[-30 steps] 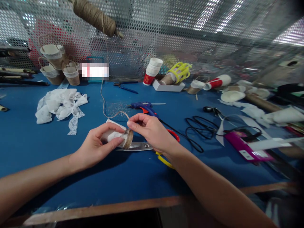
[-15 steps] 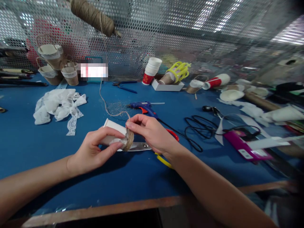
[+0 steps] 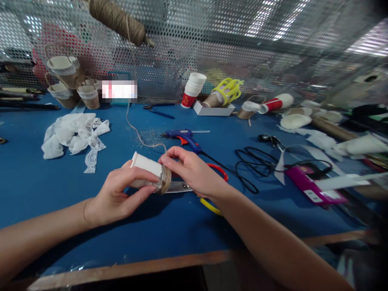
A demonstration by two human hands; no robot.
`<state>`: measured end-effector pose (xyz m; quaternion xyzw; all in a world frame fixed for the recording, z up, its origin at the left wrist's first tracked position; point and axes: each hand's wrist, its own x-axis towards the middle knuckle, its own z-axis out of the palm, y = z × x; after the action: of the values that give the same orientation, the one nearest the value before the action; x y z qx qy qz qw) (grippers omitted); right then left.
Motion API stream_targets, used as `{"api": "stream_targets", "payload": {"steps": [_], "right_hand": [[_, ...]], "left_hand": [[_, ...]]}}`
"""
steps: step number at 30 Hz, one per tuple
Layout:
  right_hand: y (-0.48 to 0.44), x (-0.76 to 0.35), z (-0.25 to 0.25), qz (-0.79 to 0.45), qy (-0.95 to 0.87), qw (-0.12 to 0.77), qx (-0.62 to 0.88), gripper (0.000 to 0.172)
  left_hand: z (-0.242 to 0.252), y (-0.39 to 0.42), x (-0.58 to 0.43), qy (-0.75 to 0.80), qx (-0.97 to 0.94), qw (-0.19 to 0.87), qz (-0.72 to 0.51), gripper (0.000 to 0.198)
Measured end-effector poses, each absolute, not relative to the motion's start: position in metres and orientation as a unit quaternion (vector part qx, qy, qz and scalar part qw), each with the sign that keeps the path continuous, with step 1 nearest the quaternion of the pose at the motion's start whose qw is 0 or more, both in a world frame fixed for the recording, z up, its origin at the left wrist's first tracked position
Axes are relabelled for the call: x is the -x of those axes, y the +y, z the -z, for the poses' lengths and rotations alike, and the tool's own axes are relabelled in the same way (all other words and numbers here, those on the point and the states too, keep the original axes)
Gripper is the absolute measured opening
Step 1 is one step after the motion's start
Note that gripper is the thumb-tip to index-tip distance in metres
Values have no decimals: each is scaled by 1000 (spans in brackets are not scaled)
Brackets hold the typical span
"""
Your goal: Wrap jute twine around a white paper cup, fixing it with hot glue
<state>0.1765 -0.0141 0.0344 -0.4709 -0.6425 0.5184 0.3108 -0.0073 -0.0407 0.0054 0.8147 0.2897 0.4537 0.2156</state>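
My left hand (image 3: pixel 121 192) is closed around a white paper cup (image 3: pixel 147 165), which lies tilted on its side with its rim to the left. Brown twine (image 3: pixel 166 180) is wound round the cup's right end. My right hand (image 3: pixel 188 167) pinches the loose twine at the top of that winding. From there the strand runs back over the table and up to a large twine spool (image 3: pixel 118 21) hung on the mesh. Partly hidden under the cup and my right hand lie scissors (image 3: pixel 177 186) with red and yellow handles.
Behind my hands lies a blue glue gun (image 3: pixel 182 136), with pliers (image 3: pixel 159 111) farther back. Lace strips (image 3: pixel 71 135) are heaped at left, near twine-covered cups (image 3: pixel 65 70). A cup stack (image 3: pixel 194 89), a black cable (image 3: pixel 248 165) and a purple power strip (image 3: pixel 313 186) are to the right.
The cup has rolled slightly in my left hand, and its fingers have shifted a little. My right hand stays at the twine, moved slightly lower.
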Motion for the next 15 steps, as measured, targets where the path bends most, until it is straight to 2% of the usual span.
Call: {"api": "stream_targets", "payload": {"steps": [7, 15], "right_hand": [[-17, -175, -41, -486, -666, 282, 490, 18], [-9, -182, -22, -511, -645, 246, 513, 22]], "left_hand": [[-5, -39, 8, 299, -822, 219, -433, 19], [-13, -37, 6, 388, -735, 380, -405, 21]]}}
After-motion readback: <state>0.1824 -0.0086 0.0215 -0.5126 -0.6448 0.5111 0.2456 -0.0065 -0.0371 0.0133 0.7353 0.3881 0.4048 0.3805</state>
